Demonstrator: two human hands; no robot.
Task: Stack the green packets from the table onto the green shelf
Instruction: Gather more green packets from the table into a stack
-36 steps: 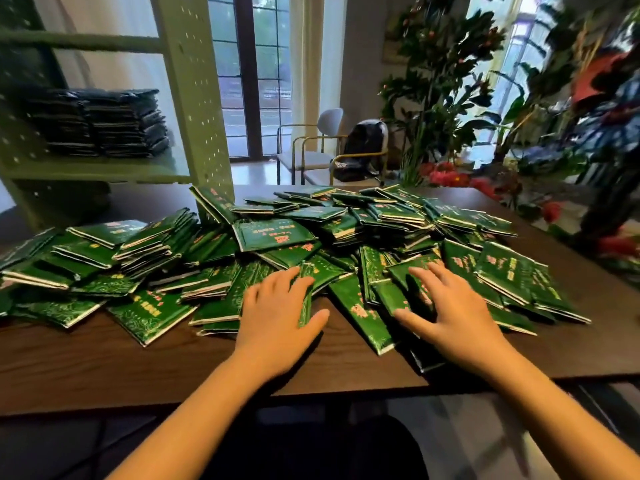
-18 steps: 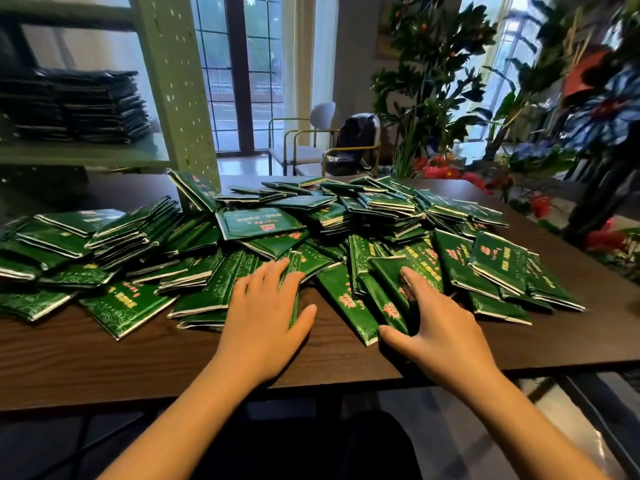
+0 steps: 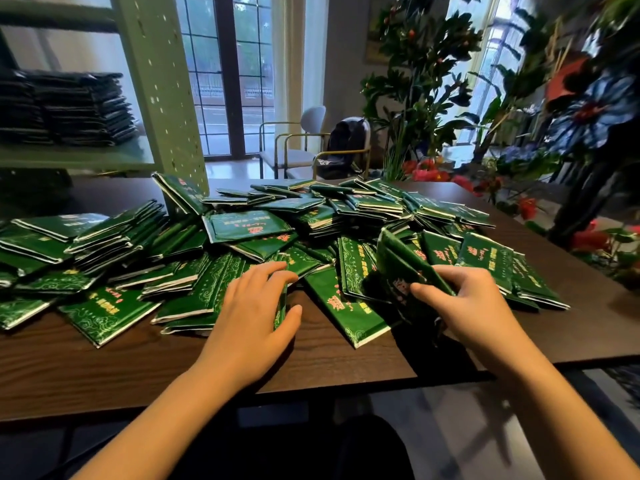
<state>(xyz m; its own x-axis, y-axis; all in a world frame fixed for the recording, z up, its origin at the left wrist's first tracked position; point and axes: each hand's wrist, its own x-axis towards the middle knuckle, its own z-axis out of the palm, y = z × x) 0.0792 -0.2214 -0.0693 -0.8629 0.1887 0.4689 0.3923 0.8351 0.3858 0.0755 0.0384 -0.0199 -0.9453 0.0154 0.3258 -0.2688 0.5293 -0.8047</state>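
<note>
Several green packets (image 3: 242, 226) with red and gold print lie in a wide loose heap across the dark wooden table (image 3: 104, 368). My right hand (image 3: 467, 306) grips a small bundle of packets (image 3: 401, 268), tilted up on edge above the heap. My left hand (image 3: 256, 306) rests on a packet (image 3: 207, 292) at the heap's near edge, fingers lightly curled over it and thumb out to the side. The pale green shelf (image 3: 86, 157) stands at the back left, with a dark stack of packets (image 3: 69, 109) on its board.
A perforated green shelf upright (image 3: 162, 91) rises just behind the heap. Two chairs, one with a dark bag (image 3: 346, 143), stand by the window. Plants and red flowers (image 3: 433, 98) crowd the table's right side. Bare tabletop lies along the near edge.
My right hand has gone from lying flat on the heap to gripping several packets and lifting them on edge. My left hand has stayed on its packet.
</note>
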